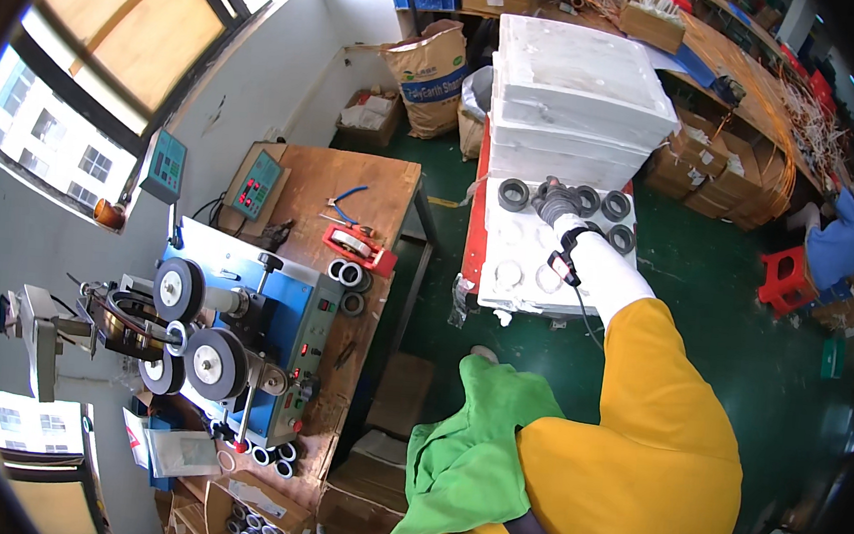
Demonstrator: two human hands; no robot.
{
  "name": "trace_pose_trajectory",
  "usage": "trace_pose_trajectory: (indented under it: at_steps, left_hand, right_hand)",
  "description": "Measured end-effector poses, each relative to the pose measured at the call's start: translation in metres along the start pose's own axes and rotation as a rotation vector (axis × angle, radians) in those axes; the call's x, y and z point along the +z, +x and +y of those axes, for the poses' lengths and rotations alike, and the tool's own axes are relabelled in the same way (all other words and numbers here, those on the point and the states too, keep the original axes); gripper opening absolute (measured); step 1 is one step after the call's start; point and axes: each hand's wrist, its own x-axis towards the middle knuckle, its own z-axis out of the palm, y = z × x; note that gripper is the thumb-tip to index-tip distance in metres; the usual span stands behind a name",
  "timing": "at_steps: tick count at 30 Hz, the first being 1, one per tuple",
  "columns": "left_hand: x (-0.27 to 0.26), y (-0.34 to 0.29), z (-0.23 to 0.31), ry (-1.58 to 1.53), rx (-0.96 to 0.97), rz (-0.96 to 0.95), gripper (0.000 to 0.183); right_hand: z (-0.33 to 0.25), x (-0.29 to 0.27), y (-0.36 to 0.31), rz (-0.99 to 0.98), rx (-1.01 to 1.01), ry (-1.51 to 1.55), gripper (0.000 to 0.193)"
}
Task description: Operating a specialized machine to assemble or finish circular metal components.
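Item: your right hand, gloved in grey, at the end of a white cuff and yellow sleeve. It is stretched out over the white foam tray and closed around a dark ring at the tray's far row.

Item: left hand, out of view, so you cannot tell its state.

Item: other black rings, lying in the round pockets along the tray's far edge and right side. The nearer pockets show white, with no rings. By this count, the tray looks mostly unfilled or mostly cleared; which one cannot be told.

Item: stack of white foam trays, just behind the open one.

Item: wooden desk to your left, carrying a blue winding machine, a red tape holder and several loose rings.
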Motion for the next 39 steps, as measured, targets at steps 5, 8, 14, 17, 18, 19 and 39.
trace_pose_trajectory:
  at_steps: [5,8,14,17,18,19,39]
  left_hand:
    - [0.056,-0.048,-0.028,0.002,0.080,0.157,0.043]
    - [0.098,-0.080,-0.038,0.011,0.122,0.242,0.046]
    - [0.087,-0.063,-0.038,-0.080,-0.031,0.290,0.051]
    - [0.063,-0.052,-0.036,-0.253,-0.062,0.292,0.049]
    - [0.064,-0.047,-0.030,-0.326,-0.078,0.289,0.048]
    - [0.066,-0.042,-0.023,-0.397,-0.094,0.286,0.047]
    - [0.172,0.007,0.054,-1.811,-0.472,0.351,0.030]
  right_hand:
    - [-0.034,0.003,0.017,-0.095,0.137,-0.094,0.073]
    - [-0.042,-0.005,0.023,-0.146,0.172,-0.064,0.066]
    - [-0.026,0.023,0.016,0.082,-0.160,-0.163,0.036]
    - [-0.026,0.036,0.003,0.107,-0.426,-0.234,0.039]
    - [-0.022,0.031,-0.008,0.091,-0.505,-0.255,0.041]
    - [-0.019,0.028,-0.016,0.039,-0.574,-0.275,0.063]
    - [0.167,-0.001,-0.101,0.230,-0.286,-0.148,0.044]
